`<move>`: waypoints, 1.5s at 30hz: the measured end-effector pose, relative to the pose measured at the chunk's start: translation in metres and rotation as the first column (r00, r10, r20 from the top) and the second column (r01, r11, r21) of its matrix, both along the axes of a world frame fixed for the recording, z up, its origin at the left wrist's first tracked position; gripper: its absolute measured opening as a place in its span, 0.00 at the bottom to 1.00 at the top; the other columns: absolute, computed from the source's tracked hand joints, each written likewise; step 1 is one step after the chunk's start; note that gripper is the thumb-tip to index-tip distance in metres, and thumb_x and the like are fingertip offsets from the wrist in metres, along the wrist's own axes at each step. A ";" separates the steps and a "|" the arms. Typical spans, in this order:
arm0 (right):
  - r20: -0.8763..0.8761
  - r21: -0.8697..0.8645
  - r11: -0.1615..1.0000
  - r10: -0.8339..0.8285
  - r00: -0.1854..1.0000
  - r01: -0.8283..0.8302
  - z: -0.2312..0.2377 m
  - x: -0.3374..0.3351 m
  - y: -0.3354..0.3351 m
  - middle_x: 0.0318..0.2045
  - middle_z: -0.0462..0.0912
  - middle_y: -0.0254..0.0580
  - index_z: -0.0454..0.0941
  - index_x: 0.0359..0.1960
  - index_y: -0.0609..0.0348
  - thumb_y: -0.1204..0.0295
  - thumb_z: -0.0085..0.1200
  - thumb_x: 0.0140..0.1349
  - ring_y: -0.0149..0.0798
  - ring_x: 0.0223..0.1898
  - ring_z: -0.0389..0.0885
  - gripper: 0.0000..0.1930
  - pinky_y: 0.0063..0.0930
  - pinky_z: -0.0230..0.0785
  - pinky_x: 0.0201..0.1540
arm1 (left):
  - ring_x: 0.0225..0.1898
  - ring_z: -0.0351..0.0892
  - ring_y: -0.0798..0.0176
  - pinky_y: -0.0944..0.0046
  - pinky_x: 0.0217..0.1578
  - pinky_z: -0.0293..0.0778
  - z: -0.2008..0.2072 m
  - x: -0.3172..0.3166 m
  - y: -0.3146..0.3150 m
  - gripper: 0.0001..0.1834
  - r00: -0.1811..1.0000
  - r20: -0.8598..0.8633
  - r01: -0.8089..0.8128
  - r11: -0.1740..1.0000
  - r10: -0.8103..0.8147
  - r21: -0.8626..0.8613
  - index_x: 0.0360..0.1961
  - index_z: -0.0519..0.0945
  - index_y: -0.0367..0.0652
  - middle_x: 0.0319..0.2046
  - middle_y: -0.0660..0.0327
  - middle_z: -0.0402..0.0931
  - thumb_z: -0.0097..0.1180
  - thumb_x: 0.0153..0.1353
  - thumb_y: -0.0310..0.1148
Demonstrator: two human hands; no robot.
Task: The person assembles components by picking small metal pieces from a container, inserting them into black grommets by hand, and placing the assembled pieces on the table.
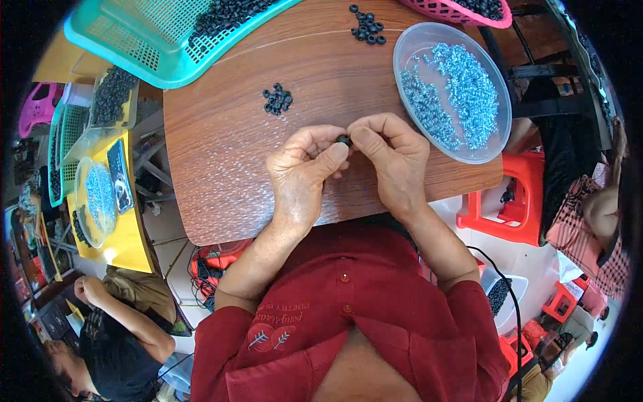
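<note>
Near the table's front edge, my left hand [298, 175] pinches a small round black part [343, 140] between thumb and fingers. My right hand [396, 161] meets it there, thumb and forefinger pressed together at the part's right side. Whatever those right fingertips grip is hidden. Beyond my left hand lies a small cluster of black ring-like parts [277, 99]. A second cluster of such parts [368, 28] sits at the far edge. Right of my hands, a round clear plastic tub [406, 41] holds many tiny shiny light-blue pieces [472, 100], spread in two heaps.
A teal mesh basket [171, 79] with black parts stands at the far left, a pink basket [462, 15] at the far right. A red stool [472, 213] is beside the table [221, 181]. At the left, a person in black [120, 342] sits by a yellow table [127, 248].
</note>
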State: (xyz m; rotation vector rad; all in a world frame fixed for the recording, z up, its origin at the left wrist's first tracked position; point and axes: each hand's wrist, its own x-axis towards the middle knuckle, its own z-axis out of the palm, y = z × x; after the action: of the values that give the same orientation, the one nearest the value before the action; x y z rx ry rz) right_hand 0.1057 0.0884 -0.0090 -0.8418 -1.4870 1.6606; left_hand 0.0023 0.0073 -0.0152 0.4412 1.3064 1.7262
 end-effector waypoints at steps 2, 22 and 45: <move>-0.026 -0.015 1.000 0.000 1.000 -0.001 -0.002 -0.001 0.001 0.28 0.79 0.33 0.78 0.32 0.65 0.77 0.54 0.60 0.23 0.30 0.74 0.04 0.18 0.69 0.34 | 0.25 0.75 0.72 0.75 0.26 0.71 0.000 0.000 0.000 0.10 1.000 0.014 0.006 1.000 -0.006 0.001 0.39 0.78 0.33 0.28 0.60 0.79 0.59 0.56 0.23; 0.096 0.813 0.581 -0.190 0.977 0.034 -0.025 0.003 0.002 0.29 0.77 0.43 0.77 0.37 0.62 0.84 0.52 0.47 0.46 0.29 0.72 0.14 0.35 0.64 0.32 | 0.24 0.77 0.67 0.70 0.22 0.72 0.001 -0.008 0.002 0.10 0.945 0.320 0.096 0.994 -0.075 -0.049 0.40 0.76 0.30 0.28 0.53 0.79 0.57 0.57 0.22; 0.239 0.814 0.550 -0.020 0.971 -0.189 0.004 0.007 0.012 0.27 0.75 0.42 0.76 0.39 0.64 0.75 0.61 0.44 0.46 0.28 0.71 0.17 0.35 0.64 0.30 | 0.22 0.76 0.69 0.72 0.24 0.70 0.005 -0.008 0.011 0.07 0.921 0.389 0.019 0.999 -0.007 -0.029 0.34 0.77 0.33 0.27 0.58 0.78 0.58 0.53 0.22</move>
State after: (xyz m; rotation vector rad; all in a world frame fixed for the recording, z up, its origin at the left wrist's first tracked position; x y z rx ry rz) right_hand 0.1128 0.1006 -0.0049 -0.3960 -2.2157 0.6971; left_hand -0.0057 0.0181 -0.0102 0.0773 1.0364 1.6738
